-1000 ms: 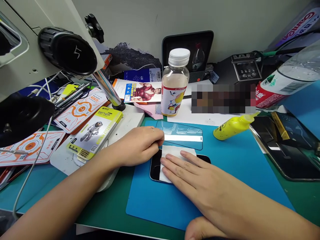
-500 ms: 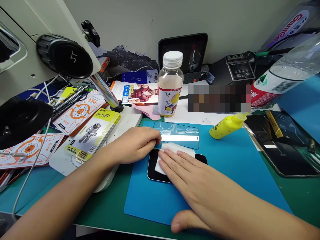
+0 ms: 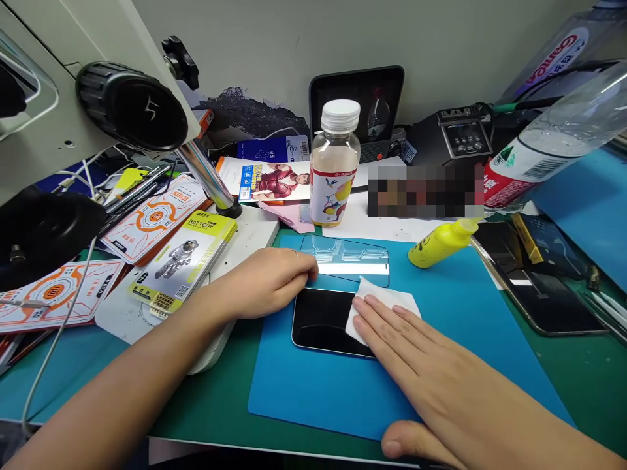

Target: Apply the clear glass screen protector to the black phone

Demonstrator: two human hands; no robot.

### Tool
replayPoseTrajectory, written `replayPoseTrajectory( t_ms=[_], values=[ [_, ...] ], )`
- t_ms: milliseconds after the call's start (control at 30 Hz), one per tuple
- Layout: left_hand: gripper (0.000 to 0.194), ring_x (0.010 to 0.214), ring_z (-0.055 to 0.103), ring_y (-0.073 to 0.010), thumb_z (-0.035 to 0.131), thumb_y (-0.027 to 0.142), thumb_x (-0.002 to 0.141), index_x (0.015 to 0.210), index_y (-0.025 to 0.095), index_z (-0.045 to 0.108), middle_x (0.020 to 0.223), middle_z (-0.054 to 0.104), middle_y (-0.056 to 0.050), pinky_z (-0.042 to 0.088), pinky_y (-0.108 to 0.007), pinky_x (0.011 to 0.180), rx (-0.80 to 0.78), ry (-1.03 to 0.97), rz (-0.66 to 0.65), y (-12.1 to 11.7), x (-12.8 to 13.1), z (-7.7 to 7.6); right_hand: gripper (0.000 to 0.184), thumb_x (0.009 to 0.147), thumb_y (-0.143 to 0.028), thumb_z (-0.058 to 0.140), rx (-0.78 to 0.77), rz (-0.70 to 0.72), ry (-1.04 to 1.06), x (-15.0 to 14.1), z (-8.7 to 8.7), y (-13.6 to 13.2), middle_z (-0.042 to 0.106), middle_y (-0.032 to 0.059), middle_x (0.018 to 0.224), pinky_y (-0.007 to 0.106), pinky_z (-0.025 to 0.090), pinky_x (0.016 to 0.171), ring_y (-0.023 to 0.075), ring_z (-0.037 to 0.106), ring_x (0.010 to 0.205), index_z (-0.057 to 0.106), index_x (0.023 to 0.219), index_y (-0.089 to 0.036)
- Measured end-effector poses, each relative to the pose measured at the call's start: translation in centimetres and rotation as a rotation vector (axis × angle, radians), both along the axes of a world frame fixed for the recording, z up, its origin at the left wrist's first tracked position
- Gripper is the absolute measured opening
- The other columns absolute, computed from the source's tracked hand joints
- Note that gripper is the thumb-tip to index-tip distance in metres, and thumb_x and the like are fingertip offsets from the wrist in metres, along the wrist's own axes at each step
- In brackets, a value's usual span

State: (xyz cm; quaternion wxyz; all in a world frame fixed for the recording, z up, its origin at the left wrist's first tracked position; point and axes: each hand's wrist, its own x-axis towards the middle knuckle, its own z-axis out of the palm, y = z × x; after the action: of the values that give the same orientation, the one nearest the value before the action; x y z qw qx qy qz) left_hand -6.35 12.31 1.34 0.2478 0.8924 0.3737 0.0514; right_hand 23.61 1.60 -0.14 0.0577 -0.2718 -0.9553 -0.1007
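Note:
A smartphone [image 3: 321,316] with a black screen lies flat on a blue mat [image 3: 313,398]. My right hand [image 3: 416,346] rests with its fingers stretched flat on a white wipe [image 3: 392,300], pressing it over the phone's right part. Curled closed, my left hand [image 3: 272,281] sits at the phone's upper left corner. Its fingertips are hidden, so I cannot make out whether anything is in them. Just behind the phone lies a clear, black-edged screen protector [image 3: 343,251] with a white strip across it. A yellow squeeze bottle [image 3: 441,245] stands to the right.
A microscope stand [image 3: 210,176] rises at the left, beside battery packs [image 3: 186,254] and screen boxes [image 3: 157,219]. A drink bottle [image 3: 334,170] stands behind the mat. At the right are another phone [image 3: 543,303] and a large tilted bottle [image 3: 548,156].
My right hand has slid the wipe rightwards along the phone, baring the left part of its screen. My left hand has stayed nearly where it was.

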Motion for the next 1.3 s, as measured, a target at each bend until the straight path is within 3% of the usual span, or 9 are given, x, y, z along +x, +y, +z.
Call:
replayPoseTrajectory(
  t_ms=[133, 233, 333, 500, 600, 767, 1000, 1167, 1300],
  values=[
    [0.024, 0.092, 0.07, -0.0225, 0.042, 0.022, 0.103, 0.103, 0.022, 0.066, 0.101, 0.077, -0.004, 0.048, -0.033, 0.081, -0.006, -0.013, 0.003, 0.0, 0.0, -0.1, 0.113, 0.091, -0.092, 0.051, -0.021, -0.003, 0.049, -3.4, -0.8, 0.4, 0.057, 0.0303, 0.157, 0.046, 0.067, 0.098, 0.0392, 0.07, 0.137, 0.061, 0.15, 0.004],
    [0.024, 0.092, 0.071, -0.0219, 0.042, 0.023, 0.103, 0.103, 0.022, 0.066, 0.101, 0.077, -0.004, 0.049, -0.032, 0.082, -0.008, -0.018, 0.009, 0.0, -0.1, -0.1, 0.115, 0.096, -0.091, 0.034, -0.067, -0.004, 0.094, -7.0, -1.7, 0.7, 0.051, 0.0289, 0.164, 0.049, 0.06, 0.112, 0.0393, 0.06, 0.148, 0.056, 0.154, 0.005],
    [0.024, 0.091, 0.071, -0.0215, 0.041, 0.023, 0.103, 0.102, 0.022, 0.066, 0.101, 0.078, -0.004, 0.05, -0.031, 0.081, -0.012, -0.024, 0.01, 0.0, -0.2, -0.1, 0.122, 0.093, -0.095, 0.031, -0.093, 0.017, 0.086, -8.8, -2.2, 0.4, 0.044, 0.0293, 0.169, 0.048, 0.054, 0.119, 0.0388, 0.052, 0.155, 0.05, 0.159, 0.006],
    [0.026, 0.094, 0.072, -0.0228, 0.041, 0.023, 0.103, 0.105, 0.021, 0.068, 0.104, 0.078, -0.005, 0.05, -0.033, 0.083, -0.007, -0.002, 0.013, 0.0, -0.2, 0.0, 0.11, 0.1, -0.086, 0.038, -0.132, 0.022, 0.116, -4.8, -1.6, -1.4, 0.046, 0.0289, 0.169, 0.045, 0.053, 0.119, 0.0356, 0.057, 0.151, 0.047, 0.161, 0.005],
    [0.026, 0.094, 0.072, -0.0235, 0.042, 0.023, 0.103, 0.105, 0.021, 0.068, 0.104, 0.078, -0.005, 0.049, -0.034, 0.083, -0.007, 0.023, 0.004, 0.1, -0.1, 0.0, 0.108, 0.099, -0.077, 0.056, -0.144, -0.071, 0.1, -0.9, -1.3, -2.4, 0.044, 0.0265, 0.171, 0.05, 0.056, 0.116, 0.0391, 0.057, 0.15, 0.031, 0.171, -0.001],
    [0.026, 0.095, 0.072, -0.0244, 0.042, 0.023, 0.104, 0.107, 0.022, 0.068, 0.104, 0.078, -0.004, 0.049, -0.035, 0.082, -0.011, 0.034, 0.003, 0.1, 0.0, 0.2, 0.114, 0.099, -0.077, 0.054, -0.115, -0.164, 0.116, 1.4, -1.1, -3.5, 0.051, 0.0244, 0.167, 0.056, 0.064, 0.099, 0.0433, 0.065, 0.141, 0.01, 0.177, -0.006],
    [0.026, 0.094, 0.072, -0.0232, 0.041, 0.025, 0.105, 0.106, 0.021, 0.066, 0.104, 0.078, -0.005, 0.05, -0.034, 0.083, -0.014, -0.017, 0.003, 0.0, -0.1, 0.3, 0.112, 0.098, -0.084, 0.048, -0.051, -0.188, 0.068, -4.2, -1.4, -1.7, 0.05, 0.0367, 0.162, 0.055, 0.061, 0.11, 0.047, 0.061, 0.145, 0.05, 0.157, 0.011],
    [0.027, 0.093, 0.072, -0.0224, 0.039, 0.028, 0.107, 0.106, 0.022, 0.065, 0.102, 0.078, -0.004, 0.051, -0.033, 0.083, -0.013, -0.028, 0.007, -0.2, 0.0, 0.3, 0.114, 0.1, -0.087, 0.031, -0.157, -0.126, 0.111, -7.9, -1.8, -0.6, 0.041, 0.0337, 0.168, 0.056, 0.053, 0.12, 0.0449, 0.05, 0.155, 0.049, 0.159, 0.01],
    [0.03, 0.095, 0.071, -0.0223, 0.037, 0.031, 0.108, 0.107, 0.021, 0.065, 0.104, 0.077, -0.005, 0.05, -0.033, 0.084, 0.01, -0.054, 0.005, -0.4, 0.1, 0.5, 0.112, 0.099, -0.086, 0.035, -0.36, 0.017, 0.112, -7.0, -1.0, 0.6, 0.039, 0.0293, 0.172, 0.053, 0.043, 0.129, 0.0403, 0.043, 0.16, 0.043, 0.164, 0.004]
  ],
)
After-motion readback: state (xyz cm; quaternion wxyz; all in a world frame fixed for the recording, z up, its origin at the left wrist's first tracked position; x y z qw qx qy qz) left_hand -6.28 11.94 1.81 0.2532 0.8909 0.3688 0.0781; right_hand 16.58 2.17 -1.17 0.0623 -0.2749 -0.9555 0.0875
